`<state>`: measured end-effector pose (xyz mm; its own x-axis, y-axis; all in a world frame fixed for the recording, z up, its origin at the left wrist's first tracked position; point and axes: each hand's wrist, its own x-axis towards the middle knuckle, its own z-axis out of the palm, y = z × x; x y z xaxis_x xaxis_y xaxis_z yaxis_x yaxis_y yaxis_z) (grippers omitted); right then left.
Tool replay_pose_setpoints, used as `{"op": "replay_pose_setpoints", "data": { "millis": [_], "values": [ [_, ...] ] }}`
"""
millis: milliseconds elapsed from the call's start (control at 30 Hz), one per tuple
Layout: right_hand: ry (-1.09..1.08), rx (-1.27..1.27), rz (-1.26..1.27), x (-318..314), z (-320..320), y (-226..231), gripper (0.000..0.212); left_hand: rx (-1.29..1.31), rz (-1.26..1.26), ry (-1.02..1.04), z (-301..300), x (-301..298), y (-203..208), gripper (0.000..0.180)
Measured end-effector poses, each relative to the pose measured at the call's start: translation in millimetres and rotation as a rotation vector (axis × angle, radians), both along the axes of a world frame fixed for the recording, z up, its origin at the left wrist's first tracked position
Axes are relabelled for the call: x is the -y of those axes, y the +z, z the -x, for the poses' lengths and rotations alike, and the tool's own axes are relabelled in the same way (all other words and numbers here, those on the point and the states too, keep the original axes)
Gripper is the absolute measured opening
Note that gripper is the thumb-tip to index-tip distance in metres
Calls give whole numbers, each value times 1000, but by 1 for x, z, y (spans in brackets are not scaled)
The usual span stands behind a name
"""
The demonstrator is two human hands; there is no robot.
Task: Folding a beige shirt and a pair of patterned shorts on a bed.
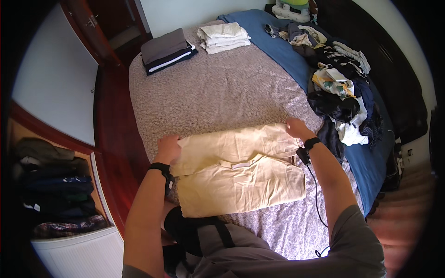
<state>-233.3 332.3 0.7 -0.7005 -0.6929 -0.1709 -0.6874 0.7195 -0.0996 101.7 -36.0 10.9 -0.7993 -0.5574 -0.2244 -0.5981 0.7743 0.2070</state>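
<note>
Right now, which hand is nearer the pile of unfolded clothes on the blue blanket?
Right. The right hand grips the far right edge of the cream garment, just beside the unfolded clothes pile. The left hand holds the garment's opposite end, farther away.

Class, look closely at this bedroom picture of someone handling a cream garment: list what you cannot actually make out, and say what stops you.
- Head view: the fingers of the left hand and right hand curl under the cream garment; the grip is hidden.
- Single items in the unfolded clothes heap overlap and cannot be separated.
- The shelf clothes sit in shadow near the bent rim.
- The garment's label is too small.
</note>
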Motion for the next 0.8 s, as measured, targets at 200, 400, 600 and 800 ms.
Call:
{"op": "replay_pose_setpoints", "data": {
  "millis": [200,400,600,800],
  "values": [
    [-15,-42,-5,3,15,6,19,-9,131,-23,-4,7,0,21],
    [-8,-139,249,-7,4,40,14,-340,278,6,-3,8,20,20],
    [121,-132,512,-59,-44,79,10,-522,227,-224,-49,-10,49,16],
    [267,-195,479,-126,-128,90,18,-379,320,-432,-116,-53,60,17]
  ]
}}
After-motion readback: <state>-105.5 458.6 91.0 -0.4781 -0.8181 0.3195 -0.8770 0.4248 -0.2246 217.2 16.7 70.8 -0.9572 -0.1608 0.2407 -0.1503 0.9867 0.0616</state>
